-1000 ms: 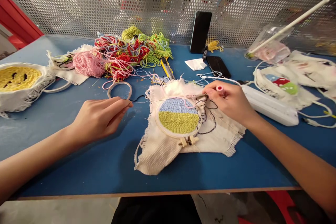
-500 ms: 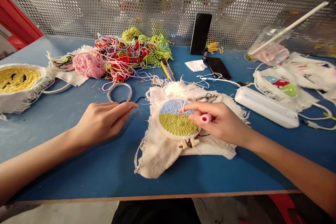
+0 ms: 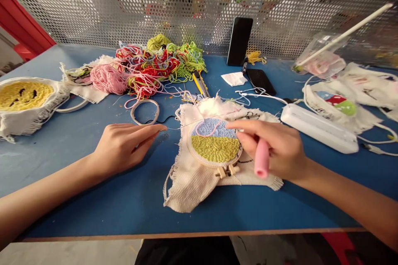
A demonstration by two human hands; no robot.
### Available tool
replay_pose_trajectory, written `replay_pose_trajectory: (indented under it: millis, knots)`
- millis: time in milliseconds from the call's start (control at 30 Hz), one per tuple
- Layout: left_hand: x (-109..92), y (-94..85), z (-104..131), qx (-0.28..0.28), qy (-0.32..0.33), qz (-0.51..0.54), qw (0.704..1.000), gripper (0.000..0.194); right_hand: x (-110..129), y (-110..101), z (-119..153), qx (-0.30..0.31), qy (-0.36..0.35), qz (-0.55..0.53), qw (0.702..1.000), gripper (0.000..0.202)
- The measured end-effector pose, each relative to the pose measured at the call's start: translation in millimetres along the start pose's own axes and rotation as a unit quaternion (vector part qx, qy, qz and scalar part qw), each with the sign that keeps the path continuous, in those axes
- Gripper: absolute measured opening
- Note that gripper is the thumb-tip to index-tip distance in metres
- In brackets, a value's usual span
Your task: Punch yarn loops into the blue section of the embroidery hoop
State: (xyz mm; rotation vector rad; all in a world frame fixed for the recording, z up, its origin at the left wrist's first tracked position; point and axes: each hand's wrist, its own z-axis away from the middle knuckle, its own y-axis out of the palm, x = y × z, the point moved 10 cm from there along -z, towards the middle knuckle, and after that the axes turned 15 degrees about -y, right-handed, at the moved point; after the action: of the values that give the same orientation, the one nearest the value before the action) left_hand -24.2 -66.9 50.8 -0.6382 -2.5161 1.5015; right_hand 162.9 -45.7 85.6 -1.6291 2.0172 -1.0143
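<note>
Right hand (image 3: 276,145) shifted to right edge of hoop (image 3: 198,160) on worktop (image 3: 124,207), fingers round pink tube (image 3: 262,159), leaving pink yarn (image 3: 205,135) draped, seemingly unsecured; left hand's (image 3: 130,145) fingers pinch thin wire (image 3: 178,128).

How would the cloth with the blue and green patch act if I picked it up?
Its middle would probably stay fairly flat, because an embroidery hoop rings it. The cloth outside would likely flop, since it lies in folds. Its frayed edges might shed threads, as loose strands stick out.
</note>
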Motion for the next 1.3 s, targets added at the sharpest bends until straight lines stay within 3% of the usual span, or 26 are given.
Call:
replay_pose_trajectory:
  millis: [100, 200, 300, 400, 533, 700, 800, 967, 1300]
  knots:
    - [0, -1.4, 1, -0.006, 0.005, 0.007, 1.000, 0.028, -28, -13, 10, -0.012, 0.092, 0.049, 0.994, 0.027]
    - [1, -1.2, 4, -0.007, 0.005, 0.012, 1.000, 0.029, -42, -14, 12, 0.017, 0.097, 0.067, 0.993, 0.027]
    - [1, -0.3, 5, -0.004, 0.005, 0.012, 1.000, 0.030, -27, -13, 5, 0.031, -0.052, 0.137, 0.989, 0.033]
    - [1, -0.9, 5, -0.007, 0.007, 0.012, 1.000, 0.029, -4, -3, 8, 0.054, -0.231, 0.226, 0.945, 0.039]
    - [0, 0.3, 4, -0.001, 0.009, 0.012, 1.000, 0.028, -2, 6, 15, 0.078, -0.309, 0.292, 0.902, 0.035]
    - [0, 1.9, 4, 0.005, 0.013, 0.015, 1.000, 0.027, -13, 8, 11, 0.079, -0.279, 0.297, 0.910, 0.026]
    - [1, 2.7, 4, 0.005, 0.013, 0.017, 1.000, 0.028, -19, 8, 6, 0.073, -0.227, 0.240, 0.941, 0.017]
    - [2, 0.1, 5, -0.013, 0.018, 0.034, 0.999, 0.027, -30, 1, 0, 0.010, -0.122, 0.141, 0.982, 0.007]
    - [0, -1.2, 4, -0.014, 0.024, 0.048, 0.998, 0.025, -48, 6, -1, 0.018, 0.021, 0.020, 0.999, 0.020]
